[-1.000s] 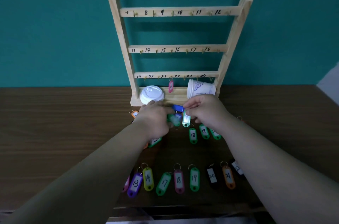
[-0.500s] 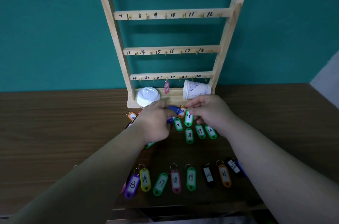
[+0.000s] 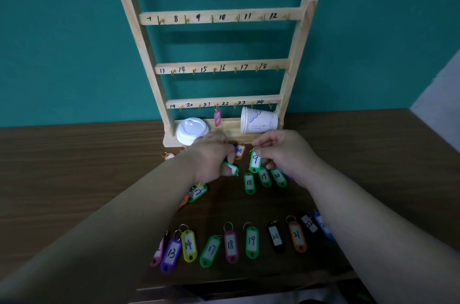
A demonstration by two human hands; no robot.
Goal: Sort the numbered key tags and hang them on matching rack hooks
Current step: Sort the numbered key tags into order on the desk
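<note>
- A person stands at a dark wooden table, both bare arms stretched toward a pale wooden ladder-shaped rack set before a teal wall.
- The right hand pinches the ring end of a green plastic key tag marked 9 between thumb and forefinger. The tag hangs low in front of the rack's foot.
- The left hand curls its fingers round a small green key tag. Its number is hidden, and I cannot tell whether it is lifted off the table.
- An orange tag marked 24 lies between the hands, and green tags 18, 19 and 20 lie just beside the right hand.
- A sorted row of coloured tags lies near the table's front edge.
- One pink tag hangs from the lowest rail.
- A white plastic lid and a tipped white paper cup rest on the rack's base.
- Likely risks:
  - The rail numbered 7 to 12 is high above, so a reaching forearm could roll the cup or scatter loose tags.
  - The brass hooks sit between the written numbers, so the ring could easily land on a neighbouring hook.
  - The light pinch may let the swinging tag slip.
</note>
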